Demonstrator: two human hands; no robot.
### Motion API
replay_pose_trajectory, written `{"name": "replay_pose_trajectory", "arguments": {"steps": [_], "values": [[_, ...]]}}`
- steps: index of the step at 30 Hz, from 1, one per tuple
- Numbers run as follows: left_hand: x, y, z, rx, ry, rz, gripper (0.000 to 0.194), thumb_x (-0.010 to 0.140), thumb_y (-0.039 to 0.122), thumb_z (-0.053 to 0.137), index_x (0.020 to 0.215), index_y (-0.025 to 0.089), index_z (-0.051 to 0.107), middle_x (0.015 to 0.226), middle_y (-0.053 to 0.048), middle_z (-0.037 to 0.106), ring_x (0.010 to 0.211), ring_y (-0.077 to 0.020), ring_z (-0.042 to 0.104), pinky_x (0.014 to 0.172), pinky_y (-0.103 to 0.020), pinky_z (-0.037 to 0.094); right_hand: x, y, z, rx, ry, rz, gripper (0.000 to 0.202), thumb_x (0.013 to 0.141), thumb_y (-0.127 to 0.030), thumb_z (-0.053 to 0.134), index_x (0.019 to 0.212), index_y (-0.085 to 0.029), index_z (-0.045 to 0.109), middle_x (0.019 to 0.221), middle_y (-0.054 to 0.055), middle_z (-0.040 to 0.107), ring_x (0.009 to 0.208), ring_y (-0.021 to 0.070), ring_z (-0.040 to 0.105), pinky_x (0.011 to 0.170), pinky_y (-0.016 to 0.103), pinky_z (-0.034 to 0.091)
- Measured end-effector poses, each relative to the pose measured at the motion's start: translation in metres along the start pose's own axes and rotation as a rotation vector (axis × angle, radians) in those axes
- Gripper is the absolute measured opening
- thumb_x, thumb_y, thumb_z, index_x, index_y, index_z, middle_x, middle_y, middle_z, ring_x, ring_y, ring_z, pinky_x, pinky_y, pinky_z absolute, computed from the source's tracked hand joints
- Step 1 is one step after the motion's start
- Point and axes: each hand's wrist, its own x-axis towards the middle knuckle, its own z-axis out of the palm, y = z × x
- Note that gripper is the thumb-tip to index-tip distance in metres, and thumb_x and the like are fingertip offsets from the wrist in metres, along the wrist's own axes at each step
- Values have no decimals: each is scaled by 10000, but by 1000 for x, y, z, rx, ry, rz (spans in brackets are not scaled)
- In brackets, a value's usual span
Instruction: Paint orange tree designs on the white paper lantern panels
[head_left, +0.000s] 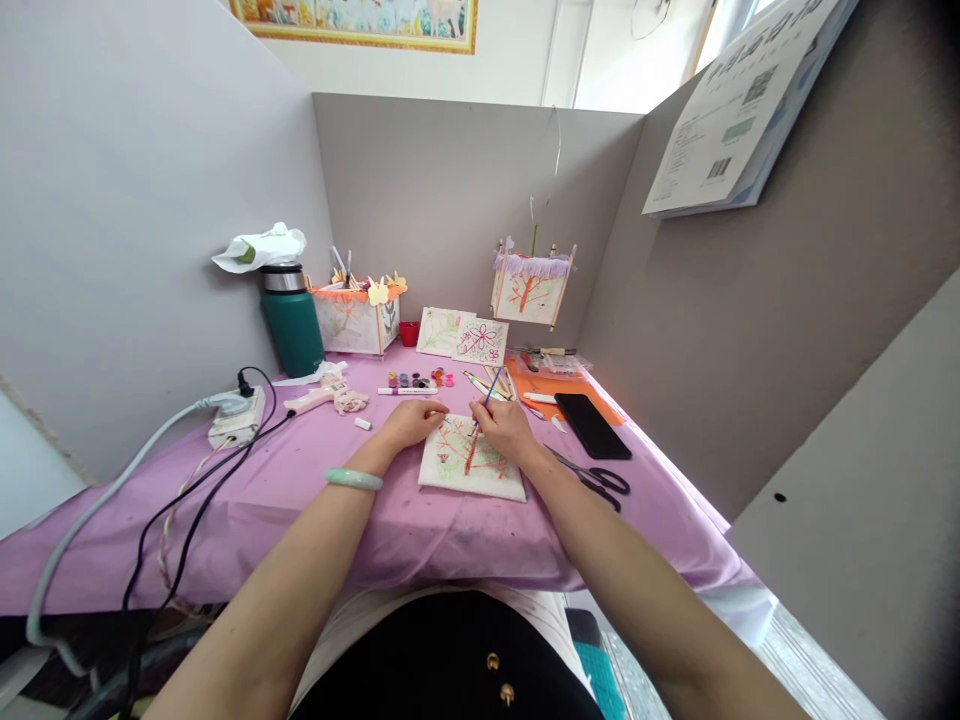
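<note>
A white painted panel (480, 478) lies on the pink tablecloth in front of me, with an orange-brown tree and green dabs on it. My right hand (504, 428) is closed around a thin blue paintbrush (493, 386), its tip low over the upper part of the tree. At the panel's upper left corner, the fingers of my left hand (411, 423) are drawn together on the edge, steadying it. Small paint pots (420, 380) in several colours stand just beyond my hands, behind a purple-and-white marker (407, 391).
Black scissors (600, 478) and a phone (592, 425) lie to the right. On the left are a glue gun (315, 398), a power strip (236, 420) with trailing cables and a green bottle (291, 320). A decorated box (352, 320) and a hanging lantern (529, 288) are farther back.
</note>
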Motion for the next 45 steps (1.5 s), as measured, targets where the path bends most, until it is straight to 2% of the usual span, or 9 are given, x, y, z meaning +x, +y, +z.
{"name": "replay_pose_trajectory", "arguments": {"steps": [5, 13, 27, 34, 45], "values": [[0, 0, 0, -8, -7, 7, 350, 780, 314, 425, 1010, 201, 665, 989, -30, 680, 824, -166, 610, 781, -257, 439, 0, -1, -1, 25, 10, -5, 348, 880, -360, 371, 649, -190, 568, 618, 7, 615, 631, 111, 578, 616, 200, 349], [0, 0, 0, -2, -1, -13, 352, 781, 321, 427, 1011, 201, 666, 969, -36, 685, 819, -165, 608, 798, -258, 437, -2, -4, -3, 77, -72, -28, 337, 883, -360, 366, 688, -186, 579, 608, -6, 606, 614, 100, 561, 604, 191, 346], [-1, 3, -1, -4, -12, -22, 349, 779, 312, 425, 1005, 202, 668, 987, -27, 682, 849, -164, 609, 785, -251, 442, 0, 3, 2, -24, 18, 32, 365, 880, -390, 367, 680, -189, 597, 658, 29, 635, 661, 129, 583, 633, 213, 363], [-1, 1, 0, -18, 4, 13, 352, 782, 310, 418, 1002, 194, 667, 1016, -34, 673, 901, -173, 606, 790, -254, 444, -1, 2, 1, 24, -7, -41, 350, 885, -375, 357, 684, -195, 580, 616, 2, 611, 630, 112, 574, 614, 200, 350], [-1, 3, -1, -2, -9, -12, 350, 781, 306, 422, 1006, 195, 666, 1013, -37, 674, 880, -172, 607, 808, -256, 439, -2, 0, 0, 25, -57, -33, 337, 883, -374, 368, 704, -195, 592, 615, -4, 607, 621, 108, 568, 603, 198, 346]]}}
